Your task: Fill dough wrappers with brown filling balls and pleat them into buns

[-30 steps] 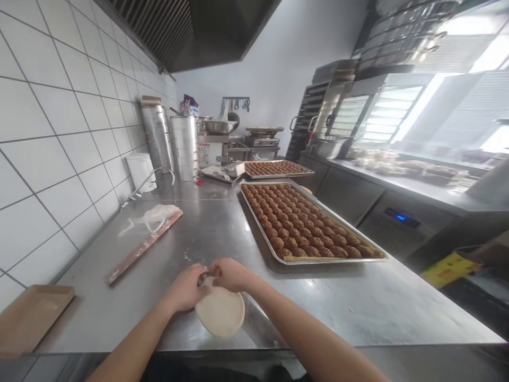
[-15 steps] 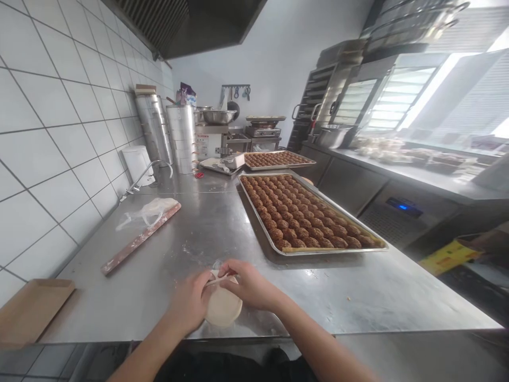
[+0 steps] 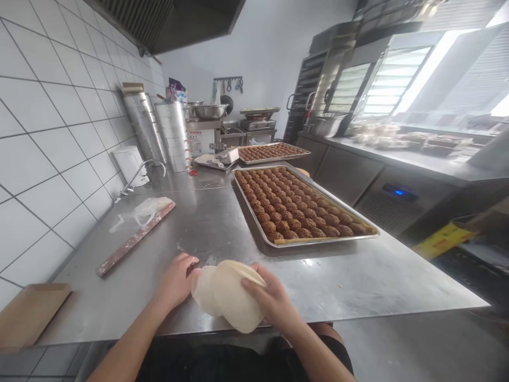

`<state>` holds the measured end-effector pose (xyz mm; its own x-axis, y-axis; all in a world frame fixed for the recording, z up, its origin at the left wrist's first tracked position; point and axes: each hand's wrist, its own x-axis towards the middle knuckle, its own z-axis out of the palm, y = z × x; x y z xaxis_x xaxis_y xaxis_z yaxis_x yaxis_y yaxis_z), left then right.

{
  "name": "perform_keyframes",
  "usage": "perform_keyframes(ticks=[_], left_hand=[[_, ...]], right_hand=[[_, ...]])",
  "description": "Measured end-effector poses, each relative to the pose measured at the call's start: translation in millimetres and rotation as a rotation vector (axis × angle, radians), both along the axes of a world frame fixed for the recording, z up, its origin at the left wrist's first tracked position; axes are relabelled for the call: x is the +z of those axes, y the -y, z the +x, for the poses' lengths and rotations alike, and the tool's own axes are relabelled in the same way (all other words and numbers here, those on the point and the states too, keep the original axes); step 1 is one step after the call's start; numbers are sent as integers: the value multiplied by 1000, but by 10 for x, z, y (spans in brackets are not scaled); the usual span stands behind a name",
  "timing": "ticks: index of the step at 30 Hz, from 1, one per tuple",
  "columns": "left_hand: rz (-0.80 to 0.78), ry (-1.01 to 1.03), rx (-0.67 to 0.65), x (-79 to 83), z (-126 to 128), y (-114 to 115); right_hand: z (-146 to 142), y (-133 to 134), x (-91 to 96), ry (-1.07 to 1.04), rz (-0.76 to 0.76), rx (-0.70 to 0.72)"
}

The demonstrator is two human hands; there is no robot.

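Observation:
Near the front edge of the steel counter (image 3: 222, 223) both my hands hold a stack of pale round dough sheets (image 3: 230, 297). My left hand (image 3: 175, 281) pinches the left rim of the lower sheet. My right hand (image 3: 270, 302) grips the right side, fingers over the top sheet, which is lifted and tilted away from the one beneath. The stack hangs partly over the counter's edge.
A large tray (image 3: 318, 241) of brown filling balls lies just beyond my right hand, and a second tray (image 3: 274, 152) stands farther back. A wooden board with a plastic bag (image 3: 135, 228) lies left; a cardboard tray (image 3: 27, 313) sits at the near left. Faucet (image 3: 143, 172), metal canisters and a mixer stand behind.
The dough disc lay flat under both hands; now my right hand has peeled the top sheet up and toward me, and my left hand has slid to the left rim.

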<state>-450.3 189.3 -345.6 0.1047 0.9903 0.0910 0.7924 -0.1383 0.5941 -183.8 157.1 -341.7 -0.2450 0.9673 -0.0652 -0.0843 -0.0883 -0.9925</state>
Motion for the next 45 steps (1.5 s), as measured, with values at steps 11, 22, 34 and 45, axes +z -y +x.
perform_keyframes(ticks=[11, 22, 34, 45], left_hand=[[-200, -136, -195, -128, 205, -468], [-164, -236, -510, 56, 468, -601], [-125, -303, -637, 160, 493, -597], [-9, -263, -650, 79, 426, -499]], right_hand=[[342, -136, 185, 17, 9, -370], [411, -118, 36, -5, -30, -339], [428, -78, -27, 23, -40, -318], [346, -151, -96, 14, -76, -303]])
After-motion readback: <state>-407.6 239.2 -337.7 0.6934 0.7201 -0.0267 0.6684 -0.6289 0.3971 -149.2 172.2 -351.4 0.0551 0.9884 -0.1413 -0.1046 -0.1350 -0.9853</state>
